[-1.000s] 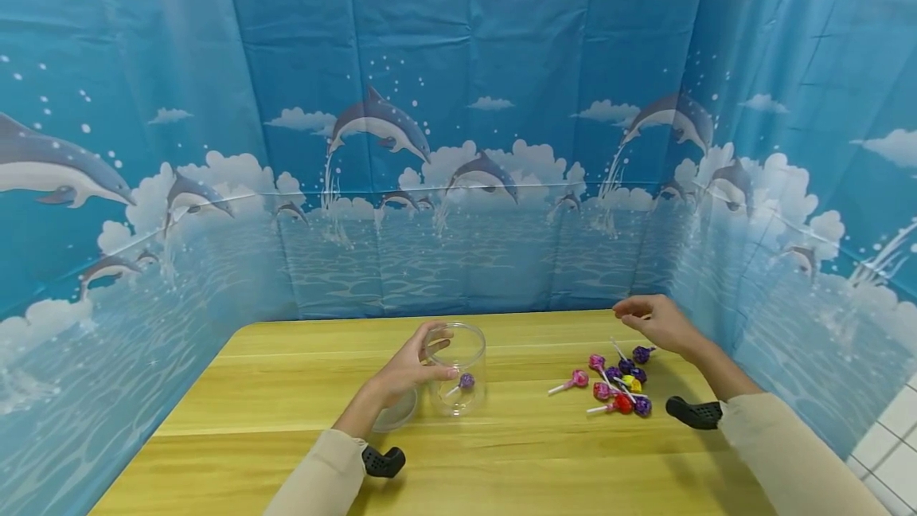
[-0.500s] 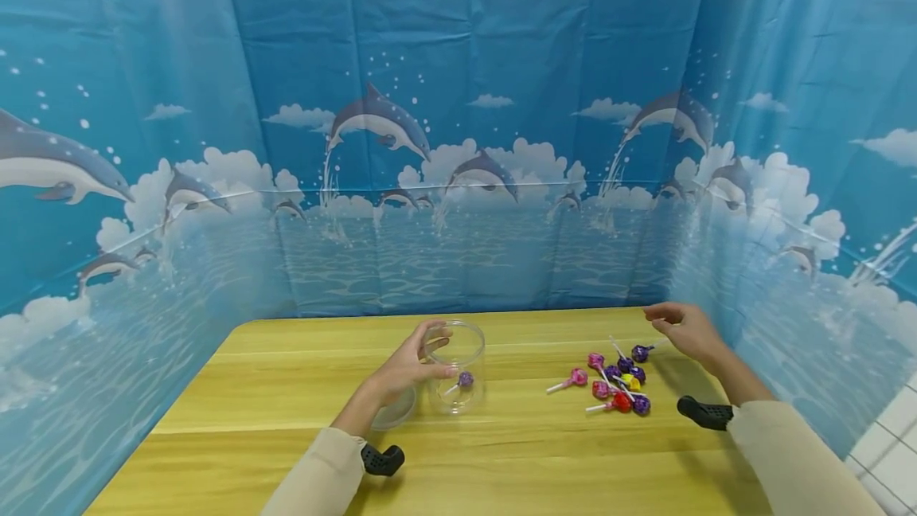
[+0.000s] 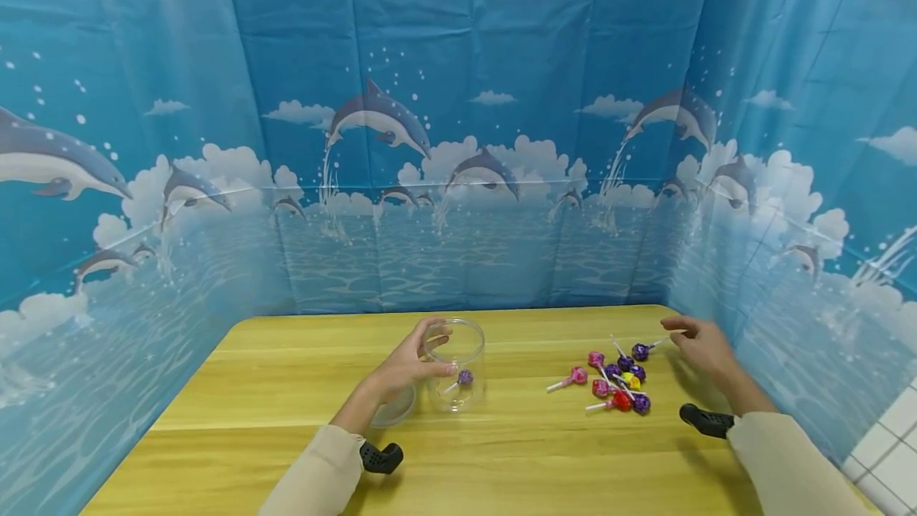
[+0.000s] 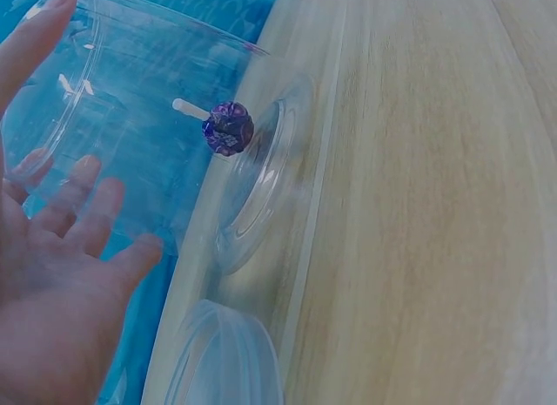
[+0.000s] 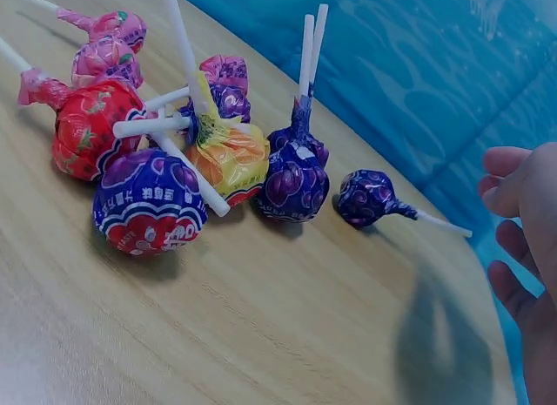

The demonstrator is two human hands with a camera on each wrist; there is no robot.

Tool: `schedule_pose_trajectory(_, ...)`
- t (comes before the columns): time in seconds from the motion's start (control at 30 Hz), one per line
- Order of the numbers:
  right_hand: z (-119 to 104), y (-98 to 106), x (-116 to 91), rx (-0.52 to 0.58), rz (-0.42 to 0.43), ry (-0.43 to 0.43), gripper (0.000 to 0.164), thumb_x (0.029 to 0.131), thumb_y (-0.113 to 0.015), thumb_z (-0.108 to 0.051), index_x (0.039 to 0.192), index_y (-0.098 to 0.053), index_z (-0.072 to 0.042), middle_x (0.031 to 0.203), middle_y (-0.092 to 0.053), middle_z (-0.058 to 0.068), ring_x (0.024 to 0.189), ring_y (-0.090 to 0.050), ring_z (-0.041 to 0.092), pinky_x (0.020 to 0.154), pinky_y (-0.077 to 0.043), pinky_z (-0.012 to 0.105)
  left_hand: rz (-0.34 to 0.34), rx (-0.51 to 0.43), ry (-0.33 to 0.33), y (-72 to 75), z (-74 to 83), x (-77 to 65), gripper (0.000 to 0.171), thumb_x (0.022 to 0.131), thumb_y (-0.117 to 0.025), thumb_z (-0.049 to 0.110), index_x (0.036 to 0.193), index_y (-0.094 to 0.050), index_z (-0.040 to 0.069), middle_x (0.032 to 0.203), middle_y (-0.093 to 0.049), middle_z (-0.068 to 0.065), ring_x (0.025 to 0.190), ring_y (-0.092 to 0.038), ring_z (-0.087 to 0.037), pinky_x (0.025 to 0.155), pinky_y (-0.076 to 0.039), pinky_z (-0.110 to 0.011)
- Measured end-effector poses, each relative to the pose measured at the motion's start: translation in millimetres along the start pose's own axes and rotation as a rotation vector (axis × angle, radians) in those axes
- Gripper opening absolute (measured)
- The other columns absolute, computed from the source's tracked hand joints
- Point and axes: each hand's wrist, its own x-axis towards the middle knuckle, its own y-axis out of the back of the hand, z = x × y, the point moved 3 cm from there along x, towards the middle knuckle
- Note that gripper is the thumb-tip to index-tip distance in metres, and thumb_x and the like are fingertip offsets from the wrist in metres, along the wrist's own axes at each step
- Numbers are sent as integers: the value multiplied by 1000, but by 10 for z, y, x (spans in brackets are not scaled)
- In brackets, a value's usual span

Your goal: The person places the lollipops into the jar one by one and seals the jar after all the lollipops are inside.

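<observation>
Head view: the right hand (image 3: 705, 347), fingers loosely bent around nothing, has shifted rightward and lower over the last second; this appears to bring within reach the outlying round lollipop in glossy purple wrapper (image 3: 641, 352), whose white stick points toward it from the counter (image 3: 544, 460). The left hand (image 3: 408, 361) grips an upright, uncovered, transparent cylindrical jar (image 3: 470, 351); one purple-wrapped ball lollipop (image 3: 466, 377) lies low inside.

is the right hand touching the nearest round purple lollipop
Apart: right wrist view shows a gap between the right hand and purple lollipop, stick included.
</observation>
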Motion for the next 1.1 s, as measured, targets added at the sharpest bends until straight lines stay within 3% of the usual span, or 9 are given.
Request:
schedule_pose_trajectory(0.13, 84, -20, 20, -7, 1, -47, 40, 108, -46, -9, 143, -52, 10, 139, -45, 42, 121, -46, 59, 85, -49, 63, -4, 0, 1, 7, -1, 6, 86, 95, -78, 20, 162, -25, 17, 163, -31, -14, 152, -27, -32, 113, -36, -57)
schedule_pose_trajectory(0.27, 193, -82, 31, 16, -12, -96, 46, 107, -48, -11, 149, -45, 9, 146, -34, 45, 131, -34, 63, 95, -41, 71, -10, -6, -2, -9, 0, 15, 84, 95, -78, 19, 162, -26, 17, 164, -30, -15, 152, -27, -31, 112, -38, -56)
schedule_pose_trajectory(0.4, 270, -148, -12, 45, -38, -143, 51, 111, -45, -17, 153, -35, 10, 151, -25, 45, 138, -25, 63, 103, -34, 72, -16, -15, -2, -29, -6, 30, 83, 95, -78, 18, 161, -27, 18, 162, -32, -12, 151, -29, -30, 109, -42, -52)
schedule_pose_trajectory(0.7, 310, -187, -15, 45, 52, -120, 45, 111, -47, -18, 143, -47, 14, 136, -48, 40, 124, -45, 57, 98, -40, 66, 3, -7, -9, -18, 9, 22, 84, 95, -79, 18, 161, -27, 18, 161, -34, -9, 151, -29, -30, 110, -40, -54)
schedule_pose_trajectory(0.87, 320, -178, 9, 66, 60, -126, 41, 111, -46, -16, 138, -51, 14, 134, -50, 40, 122, -46, 56, 97, -40, 65, 1, 0, -12, 0, 15, 20, 86, 95, -78, 18, 163, -24, 15, 161, -34, -10, 151, -28, -32, 112, -36, -56)
schedule_pose_trajectory(1.1, 327, -173, 47, 51, 71, -155, 38, 110, -46, -16, 132, -55, 14, 130, -52, 38, 116, -50, 52, 89, -45, 57, 3, 1, -13, 21, 8, 10, 82, 95, -78, 20, 161, -29, 22, 161, -34, -9, 151, -28, -31, 112, -37, -56)
